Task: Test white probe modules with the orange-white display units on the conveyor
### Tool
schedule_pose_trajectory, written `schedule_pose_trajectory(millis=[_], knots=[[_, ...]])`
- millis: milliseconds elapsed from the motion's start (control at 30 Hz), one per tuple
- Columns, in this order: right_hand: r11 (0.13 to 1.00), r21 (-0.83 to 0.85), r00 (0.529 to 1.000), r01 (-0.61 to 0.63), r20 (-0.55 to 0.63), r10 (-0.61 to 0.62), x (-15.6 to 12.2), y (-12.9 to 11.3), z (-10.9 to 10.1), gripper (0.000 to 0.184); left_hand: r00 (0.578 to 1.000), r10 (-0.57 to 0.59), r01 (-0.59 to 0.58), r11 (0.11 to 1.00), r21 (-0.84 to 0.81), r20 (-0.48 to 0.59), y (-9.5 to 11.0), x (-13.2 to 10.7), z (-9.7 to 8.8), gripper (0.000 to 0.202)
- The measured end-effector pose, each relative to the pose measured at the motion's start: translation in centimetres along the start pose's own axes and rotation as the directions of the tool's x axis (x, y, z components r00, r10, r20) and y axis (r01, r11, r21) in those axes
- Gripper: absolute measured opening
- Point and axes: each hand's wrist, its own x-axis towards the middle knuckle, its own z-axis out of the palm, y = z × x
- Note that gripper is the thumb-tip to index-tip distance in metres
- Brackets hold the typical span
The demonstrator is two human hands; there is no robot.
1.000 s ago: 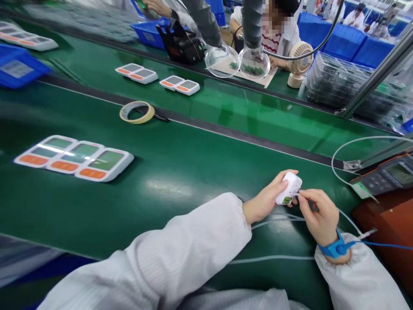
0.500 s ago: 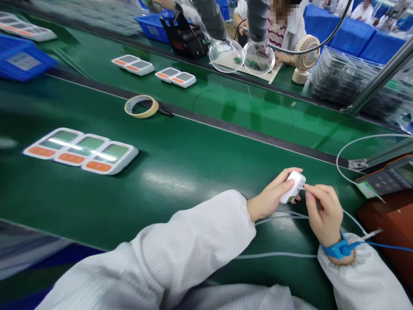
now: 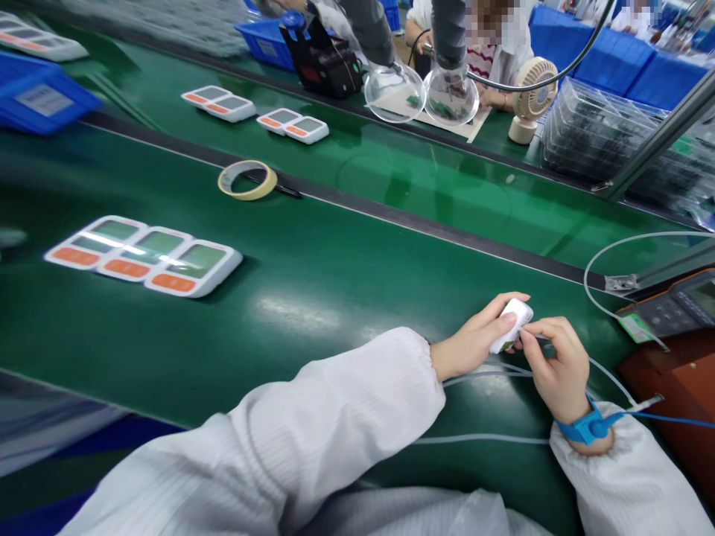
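My left hand (image 3: 474,341) is closed around a small white plastic device (image 3: 512,324), held tilted above the green bench with its end toward my right hand. Thumb and index finger of my right hand (image 3: 561,365) pinch a thin pale tube at that end of the device. Most of the tube is hidden by the fingers. A blue wrist strap (image 3: 589,423) with a cord circles my right wrist. To the left, three white units (image 3: 193,260) with grey screens and orange strips lie side by side on the bench.
Pale tubes (image 3: 480,439) cross the bench under my hands near an orange-red machine (image 3: 670,372). A tape roll (image 3: 247,181) and black pen lie by the dark rail. Beyond are more white units (image 3: 293,125), a blue bin (image 3: 48,93), a fan (image 3: 533,97) and a person (image 3: 503,56).
My right fingers have moved in closer to the white device, covering the pale tip that showed between them. The units on the far belt have shifted left.
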Motion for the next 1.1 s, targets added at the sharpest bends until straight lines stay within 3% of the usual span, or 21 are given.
schedule_pose_trajectory(millis=[300, 533, 667, 900, 1100], knots=[[1.0, -0.016, 1.0, -0.003, -0.001, 0.002, 0.05, -0.54, 0.18, 0.006, 0.999, 0.032, -0.033, 0.978, 0.204, 0.005, -0.36, -0.11, -0.1, 0.064], [0.999, -0.028, 1.0, 0.016, -0.001, -0.016, 0.24, -1.02, -0.04, 0.008, 0.995, 0.094, -0.095, 0.913, 0.396, 0.023, 0.29, -0.79, 0.24, 0.057], [0.999, -0.039, 1.0, -0.001, -0.004, 0.001, 0.28, -0.96, 0.01, 0.008, 0.994, 0.105, -0.102, 0.917, 0.385, 0.015, 0.19, -0.76, 0.46, 0.057], [1.0, -0.027, 1.0, 0.013, -0.015, -0.013, 0.41, -0.62, 0.08, 0.006, 0.995, 0.081, -0.066, 0.974, 0.217, -0.06, -0.43, -0.46, 0.62, 0.06], [1.0, -0.017, 1.0, 0.001, -0.017, -0.001, 0.24, -0.7, -0.18, 0.006, 0.995, 0.079, -0.065, 0.972, 0.227, -0.056, -0.37, -0.54, 0.61, 0.061]])
